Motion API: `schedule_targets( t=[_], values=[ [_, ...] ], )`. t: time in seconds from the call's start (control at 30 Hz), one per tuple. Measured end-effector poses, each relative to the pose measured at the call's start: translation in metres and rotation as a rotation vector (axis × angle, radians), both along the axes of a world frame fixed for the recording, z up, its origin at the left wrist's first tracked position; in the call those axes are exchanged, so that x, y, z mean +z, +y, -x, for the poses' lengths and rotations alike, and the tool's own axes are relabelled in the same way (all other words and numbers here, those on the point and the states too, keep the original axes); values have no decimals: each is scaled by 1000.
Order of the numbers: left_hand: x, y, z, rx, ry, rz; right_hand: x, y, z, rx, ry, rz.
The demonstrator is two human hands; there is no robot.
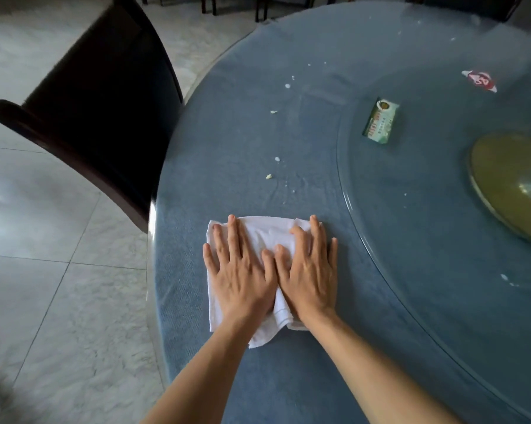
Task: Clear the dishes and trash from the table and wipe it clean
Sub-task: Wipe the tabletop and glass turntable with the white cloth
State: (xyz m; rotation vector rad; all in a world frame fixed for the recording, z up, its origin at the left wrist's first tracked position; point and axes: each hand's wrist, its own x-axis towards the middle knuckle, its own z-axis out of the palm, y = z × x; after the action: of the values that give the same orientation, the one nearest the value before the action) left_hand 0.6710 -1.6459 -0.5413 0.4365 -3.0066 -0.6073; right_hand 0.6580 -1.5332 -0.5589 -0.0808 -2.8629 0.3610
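One round table (pixel 288 377), draped in blue cloth under a sheet of glass, filling most of the view. Beyond its left edge, pale marble-patterned floor tiles (pixel 43 270). Pulled close to the table's left rim, a dark wooden chair (pixel 105 102), its curved back turned toward the camera. Raised on the right half of the table, a big round glass turntable (pixel 411 224), with a brass-coloured disc (pixel 509 179) showing under its middle.

Spread flat on the near part of the table, left of the turntable's rim, a white cloth (pixel 267 234), folded to a rough rectangle. Laid palm-down on it side by side, the left hand (pixel 239 276) and the right hand (pixel 310 270), fingers straight and fanned, pressed onto the fabric, thumbs touching in the middle; the right hand's little finger off the cloth, over the blue table covering.

Farther off, on the turntable, a small green packet (pixel 380 120), and past it to the right a red-and-white wrapper (pixel 480 81). Scattered on the glass between cloth and chair side, pale food crumbs (pixel 269 176) and whitish spots; more white specks near the far right rim.
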Motion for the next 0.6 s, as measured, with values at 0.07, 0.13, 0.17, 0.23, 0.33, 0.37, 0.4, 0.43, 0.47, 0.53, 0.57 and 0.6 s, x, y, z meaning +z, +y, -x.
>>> schedule_targets(
  t=[0.07,0.13,0.17,0.23,0.33,0.37,0.4,0.43,0.47,0.53,0.57,0.6],
  values=[
    [0,-3,10,-13,-11,2,0,-2,10,-11,-16,1],
    [2,-4,18,-28,-16,-2,0,-2,17,-35,-27,-10],
    [2,-5,22,-35,-16,-6,1,-3,20,-44,-31,-14],
    [3,-9,31,-48,-19,-14,2,-7,29,-57,-40,-19],
    [3,-16,48,-70,-11,-18,4,-12,46,-62,-58,-38],
    [4,-18,54,-72,-5,-19,4,-13,52,-63,-61,-44],
    [4,-20,60,-73,-2,-21,3,-14,58,-63,-61,-49],
    [4,-21,67,-76,-2,-22,3,-15,64,-64,-58,-54],
    [3,-23,74,-81,-1,-20,3,-17,70,-69,-53,-57],
    [2,-28,92,-96,-3,-15,2,-22,86,-85,-43,-57],
    [2,-31,102,-106,-6,-14,1,-25,96,-91,-41,-56],
    [1,-33,113,-116,-6,-13,1,-27,106,-100,-38,-56]
  ],
)
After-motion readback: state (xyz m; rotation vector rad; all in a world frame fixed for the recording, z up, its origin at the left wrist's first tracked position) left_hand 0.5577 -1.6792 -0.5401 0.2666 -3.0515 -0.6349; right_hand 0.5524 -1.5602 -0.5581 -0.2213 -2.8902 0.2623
